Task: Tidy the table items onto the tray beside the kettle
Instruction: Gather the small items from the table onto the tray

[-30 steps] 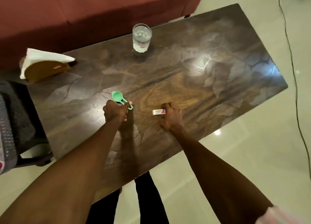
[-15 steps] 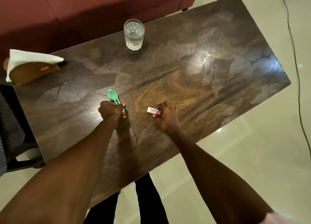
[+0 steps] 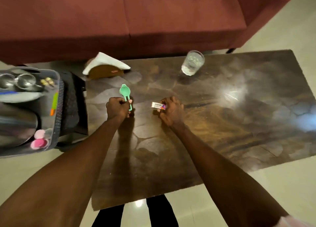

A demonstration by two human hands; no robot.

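Left hand (image 3: 118, 108) is curled round the handle of a green plastic spoon (image 3: 125, 93), bowl pointing away from the person, above the counter (image 3: 222, 121); whether the spoon's tip touches the surface cannot be told. Right hand (image 3: 171, 112) pinches a small white eraser (image 3: 158, 105) at one end between thumb and fingertips, most of its length sticking out to the left. The two hands sit near each other over the front-left part of the counter, apart, each carrying its own item. Destination: a grey tray (image 3: 57, 107) to the left, off the counter, already holding a steel kettle (image 3: 17, 124), glass cups, pink discs and a few small pieces. Risks, as judged: the eraser is held only by its end, so a quick swing could flick it loose onto the floor. Free space on the tray looks scarce; items set down carelessly could knock the cups or roll off against the kettle. The right arm must cross toward the left, and the napkin holder (image 3: 106, 67) at the counter's back-left corner stands close to that path. The glass of water (image 3: 192, 62) stands well apart at the back edge, by the sofa (image 3: 136, 21), low risk now, but a later one-handed lift could spill it.
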